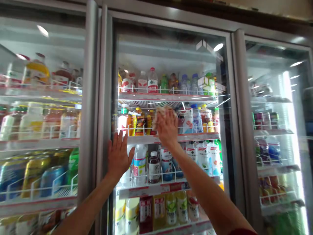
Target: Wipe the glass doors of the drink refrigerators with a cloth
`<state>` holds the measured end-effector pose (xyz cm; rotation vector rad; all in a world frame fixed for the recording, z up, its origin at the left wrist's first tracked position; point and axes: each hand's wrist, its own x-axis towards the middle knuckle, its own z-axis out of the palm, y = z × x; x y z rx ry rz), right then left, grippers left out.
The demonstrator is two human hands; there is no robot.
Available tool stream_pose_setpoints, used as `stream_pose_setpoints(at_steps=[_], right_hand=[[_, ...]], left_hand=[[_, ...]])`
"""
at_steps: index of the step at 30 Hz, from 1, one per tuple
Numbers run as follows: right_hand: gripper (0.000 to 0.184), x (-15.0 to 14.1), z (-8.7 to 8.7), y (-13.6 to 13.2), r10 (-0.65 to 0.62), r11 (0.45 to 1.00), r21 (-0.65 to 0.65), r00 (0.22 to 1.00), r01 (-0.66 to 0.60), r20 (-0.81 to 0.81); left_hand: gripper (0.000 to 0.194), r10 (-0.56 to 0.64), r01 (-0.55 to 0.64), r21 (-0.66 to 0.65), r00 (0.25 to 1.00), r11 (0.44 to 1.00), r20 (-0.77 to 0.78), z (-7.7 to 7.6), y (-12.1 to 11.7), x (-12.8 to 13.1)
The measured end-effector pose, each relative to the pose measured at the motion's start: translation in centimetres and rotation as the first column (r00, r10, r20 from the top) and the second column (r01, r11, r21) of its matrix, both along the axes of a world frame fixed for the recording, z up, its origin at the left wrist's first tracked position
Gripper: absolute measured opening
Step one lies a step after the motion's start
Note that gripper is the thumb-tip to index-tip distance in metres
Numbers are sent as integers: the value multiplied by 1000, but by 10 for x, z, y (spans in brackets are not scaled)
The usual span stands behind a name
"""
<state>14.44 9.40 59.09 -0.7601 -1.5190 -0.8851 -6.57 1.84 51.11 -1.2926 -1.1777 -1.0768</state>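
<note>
My right hand [167, 126] presses a crumpled beige cloth [163, 110] flat against the middle glass door [156, 49] of a drinks fridge. Its fingers lie over the cloth, which shows above and to the left of them. My left hand [119, 153] rests with fingers spread on the left edge of that door, near its metal frame [104, 98], holding nothing. Behind the glass, bottles stand on wire-fronted shelves, among them a dark bottle with a white cap [154, 167] between my two forearms.
A left glass door [41, 39] covers shelves of bottles and cans [36, 169]. On the right, another door [276, 62] stands beside a bright vertical light strip [290, 98]. Metal posts [241, 114] separate the doors. Ceiling lights reflect in the glass.
</note>
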Motion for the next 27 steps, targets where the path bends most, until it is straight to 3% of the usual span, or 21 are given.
stream_pose_setpoints(at_steps=[3, 5, 7, 9, 10, 13, 15, 16, 18, 20, 21, 22, 24, 26, 27], right_hand=[[51, -33, -20, -22, 59, 992, 75, 907, -99, 418], [51, -33, -11, -22, 62, 993, 73, 921, -97, 384], [53, -29, 10, -16, 37, 999, 14, 993, -39, 110], [55, -34, 26, -14, 2, 999, -35, 998, -4, -59], [55, -41, 28, -16, 1, 1000, -26, 1000, -1, -25], [53, -51, 17, -22, 15, 995, 92, 943, -49, 333], [51, -31, 10, -15, 4, 990, 125, 921, -57, 390], [50, -12, 10, -8, -1, 993, 114, 950, -36, 311], [48, 32, 15, 11, -24, 999, 45, 1000, 25, -16], [50, 63, 19, 23, -56, 998, -1, 948, 59, -314], [50, 69, 17, 25, -66, 998, -7, 926, 68, -372], [50, 67, 12, 22, -68, 997, -1, 932, 73, -356], [50, 51, -4, 12, -52, 998, 40, 994, 56, -94], [50, 40, -19, 4, -32, 998, 62, 978, 20, 207], [50, 43, -22, 5, -27, 998, 57, 967, 13, 252]], left_hand=[[66, -31, 30, -27, 998, 999, -52, -2, -3, -9], [65, -59, 56, -44, 997, 997, -57, -3, -6, -15], [65, -66, 65, -30, 997, 997, -34, -4, -6, -19], [66, -58, 59, 9, 998, 998, -20, -5, -5, -20], [66, -52, 52, 23, 998, 998, -22, -5, -4, -20], [67, -39, 40, 49, 999, 998, -32, -4, -1, -18], [68, -31, 32, 51, 999, 998, -28, -5, 0, -17], [68, -28, 29, 51, 999, 998, -27, -5, 0, -18], [68, -22, 23, 51, 999, 998, -27, -7, 0, -18], [68, -18, 19, 56, 999, 998, -27, -7, -1, -18], [68, -17, 19, 59, 1000, 998, -25, -6, -2, -17], [68, -17, 19, 59, 1000, 998, -22, -3, -3, -14], [67, -23, 24, 51, 1000, 998, -17, 7, -3, -6], [65, -34, 35, 41, 999, 999, -8, 22, -1, 6], [65, -39, 39, 32, 999, 999, -5, 30, 1, 12]])
